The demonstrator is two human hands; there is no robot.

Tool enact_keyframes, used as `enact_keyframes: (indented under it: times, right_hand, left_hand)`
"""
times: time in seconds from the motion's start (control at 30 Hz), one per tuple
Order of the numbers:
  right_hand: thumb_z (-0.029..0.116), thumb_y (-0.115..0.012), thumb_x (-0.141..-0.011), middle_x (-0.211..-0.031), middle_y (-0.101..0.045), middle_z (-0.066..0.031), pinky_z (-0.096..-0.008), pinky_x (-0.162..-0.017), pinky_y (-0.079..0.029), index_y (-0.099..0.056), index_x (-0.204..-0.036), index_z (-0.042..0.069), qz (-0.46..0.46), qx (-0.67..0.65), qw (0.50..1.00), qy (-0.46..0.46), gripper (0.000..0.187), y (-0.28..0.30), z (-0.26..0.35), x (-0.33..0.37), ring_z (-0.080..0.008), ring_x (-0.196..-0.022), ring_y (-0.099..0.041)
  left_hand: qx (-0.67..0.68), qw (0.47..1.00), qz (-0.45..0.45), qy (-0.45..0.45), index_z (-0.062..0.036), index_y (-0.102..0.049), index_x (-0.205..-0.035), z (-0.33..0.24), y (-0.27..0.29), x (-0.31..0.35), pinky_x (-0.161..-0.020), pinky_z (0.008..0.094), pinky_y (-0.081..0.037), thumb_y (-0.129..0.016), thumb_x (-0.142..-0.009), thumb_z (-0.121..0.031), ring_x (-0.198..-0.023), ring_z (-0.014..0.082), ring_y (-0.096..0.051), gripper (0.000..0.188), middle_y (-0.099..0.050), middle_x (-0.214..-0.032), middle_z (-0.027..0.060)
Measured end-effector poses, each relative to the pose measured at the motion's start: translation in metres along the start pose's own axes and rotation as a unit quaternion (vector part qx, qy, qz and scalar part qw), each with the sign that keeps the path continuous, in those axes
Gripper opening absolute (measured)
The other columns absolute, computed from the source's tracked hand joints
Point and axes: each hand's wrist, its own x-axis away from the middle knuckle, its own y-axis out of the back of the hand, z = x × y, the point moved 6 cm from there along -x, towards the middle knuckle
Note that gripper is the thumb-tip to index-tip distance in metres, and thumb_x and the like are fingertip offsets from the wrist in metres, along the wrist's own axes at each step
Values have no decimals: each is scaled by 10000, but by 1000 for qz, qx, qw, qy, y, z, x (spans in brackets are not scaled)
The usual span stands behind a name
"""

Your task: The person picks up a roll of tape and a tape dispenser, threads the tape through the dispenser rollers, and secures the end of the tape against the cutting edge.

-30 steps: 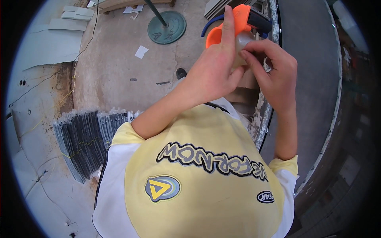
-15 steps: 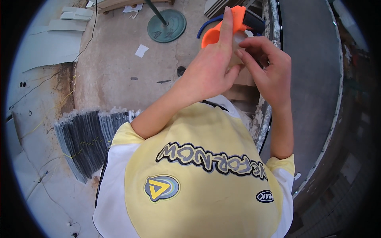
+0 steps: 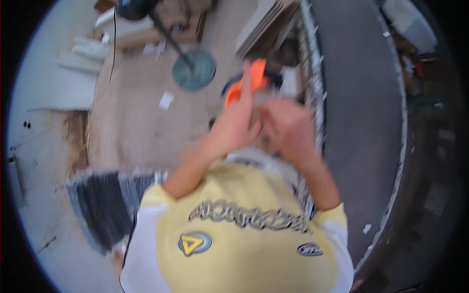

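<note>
1. Both hands have dropped lower in view, blurred by motion.
2. Left hand (image 3: 234, 128), forefinger raised, touches the orange tool (image 3: 243, 87).
3. Right hand (image 3: 288, 126) looks curled beside it; its grip is unclear.

Whole shot is smeared with motion blur. The left hand (image 3: 234, 124) and right hand (image 3: 288, 127) cover most of the orange tool (image 3: 244, 85), so can't tell what kind it is or who's gripping it. Lamp head (image 3: 134, 7) at the far edge is cut off.
</note>
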Motion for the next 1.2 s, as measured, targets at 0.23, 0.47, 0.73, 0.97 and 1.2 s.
enact_keyframes:
  times: [0.23, 0.47, 0.73, 0.97, 1.2]
  right_hand:
    - [112, -600, -776, -856, -587, -83, -351, -629, -481, -569, -919, 56, 89, 99, 991, -8, 156, -55, -1, 37, -235, -775, -621]
    - [104, -611, -779, -842, -579, -97, -356, -670, -470, -557, -942, 47, 51, 109, 993, -9, 181, -57, -18, 26, -256, -800, -603]
    - [100, -626, -875, -895, -613, -135, -408, -734, -518, -555, -1017, 23, 54, -90, 985, -138, 176, -54, -52, 22, -296, -850, -643]
    - [134, -652, -892, -872, -629, -135, -426, -685, -516, -612, -960, 40, 24, -172, 974, -142, 123, -56, -44, 29, -325, -772, -640]
    - [99, -641, -780, -773, -569, -90, -374, -621, -503, -572, -832, 61, -23, 9, 999, -46, 94, -66, -17, 31, -266, -721, -606]
  left_hand:
    - [-28, 998, 52, 11, 25, 236, -1517, 49, -40, 28, -710, 447, -523, -634, -819, -86, -781, 436, -661, 1121, -651, -885, 290]
    - [-8, 997, 73, 31, 10, 237, -1521, 56, -34, 5, -867, 444, -517, -696, -813, -141, -1014, 453, -643, 1181, -618, -1160, 309]
    - [57, 988, 98, 102, 13, 156, -1549, 61, -25, -7, -994, 407, -473, -721, -822, -190, -1183, 431, -594, 1157, -561, -1314, 296]
    - [56, 996, 58, 34, 6, 145, -1555, 63, -27, -2, -936, 428, -495, -691, -809, -136, -1096, 452, -623, 1129, -611, -1214, 292]
    - [6, 998, 56, 12, -9, 148, -1558, 65, -23, 9, -907, 449, -500, -696, -801, -97, -1069, 470, -619, 1137, -623, -1189, 295]
